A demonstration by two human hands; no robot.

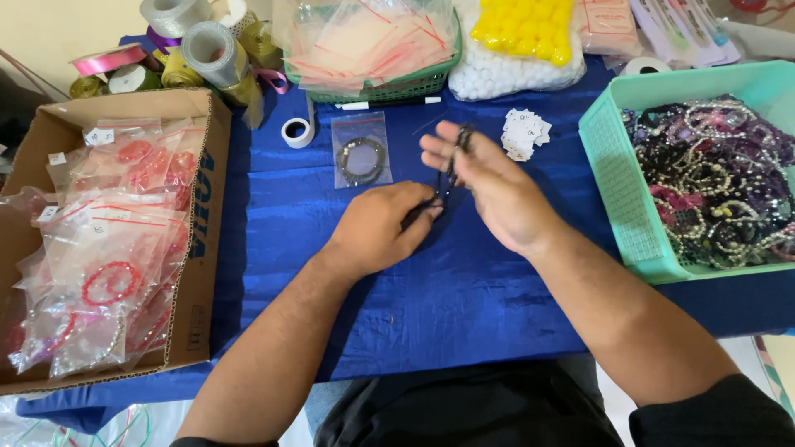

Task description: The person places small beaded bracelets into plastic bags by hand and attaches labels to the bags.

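Note:
My left hand (381,225) and my right hand (489,186) meet over the blue cloth (431,290), both gripping a dark beaded bracelet (451,170) stretched between them. The right hand's fingers are raised with the bracelet looped over them. The left hand pinches its lower end. Just behind the hands lies a small clear zip bag with a dark bracelet inside (362,150).
A cardboard box (199,240) of bagged red bracelets stands at left. A teal basket (617,190) full of beaded bracelets stands at right. At the back are ribbon spools (211,51), a tape roll (296,132), a green basket of empty zip bags (373,83), small paper tags (525,132) and yellow beads (523,29).

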